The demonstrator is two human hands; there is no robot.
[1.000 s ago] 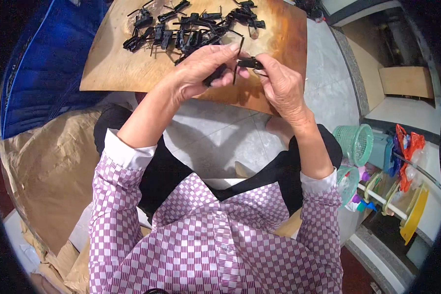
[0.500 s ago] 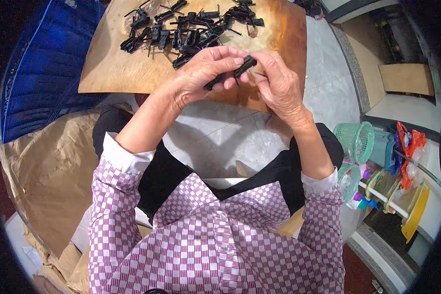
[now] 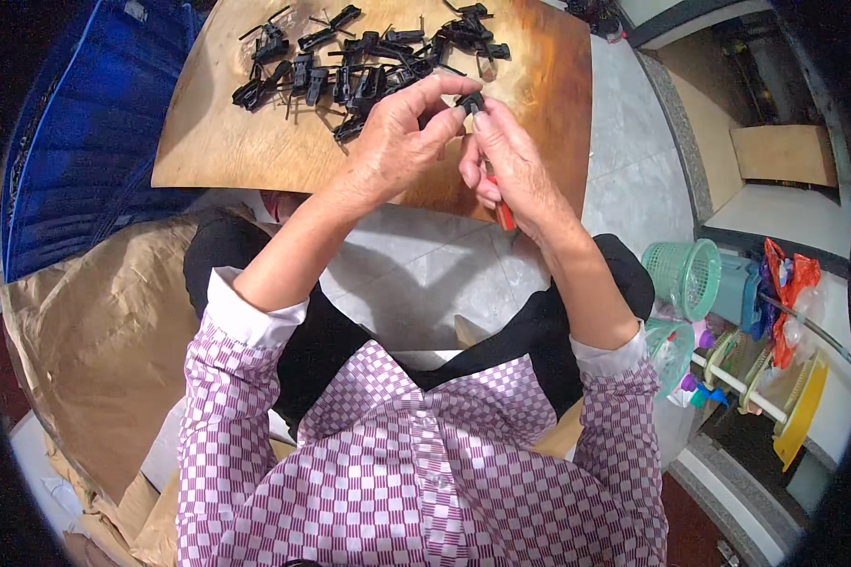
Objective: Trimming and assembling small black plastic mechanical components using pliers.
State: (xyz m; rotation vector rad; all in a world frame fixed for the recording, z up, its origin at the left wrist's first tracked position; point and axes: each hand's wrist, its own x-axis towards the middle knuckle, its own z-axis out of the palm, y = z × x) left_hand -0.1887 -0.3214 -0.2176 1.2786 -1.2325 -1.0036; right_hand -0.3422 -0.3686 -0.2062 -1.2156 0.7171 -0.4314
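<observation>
Above the near right part of the wooden board, both hands meet at a small black plastic part [image 3: 470, 101]. My left hand [image 3: 397, 137] pinches it between thumb and fingers. The thumb of my right hand [image 3: 518, 170] presses against the same part from the right. Curled in the right palm is a tool with a red handle [image 3: 505, 215], its end sticking out below the fingers; the working tip is hidden. Beyond the left hand lies a loose pile of similar black parts [image 3: 369, 83], several with thin prongs.
The wooden board [image 3: 208, 142] stands before my knees. A blue folded sheet [image 3: 85, 123] hangs at the left, above crumpled brown paper [image 3: 104, 331]. To the right are a green basket [image 3: 683, 274], a red plastic bag [image 3: 783, 302] and a rack with a yellow end [image 3: 801, 411].
Both hands have shifted, bringing the black part slightly up and turning it. The right hand has rolled over, and a red handle now shows in its palm.
</observation>
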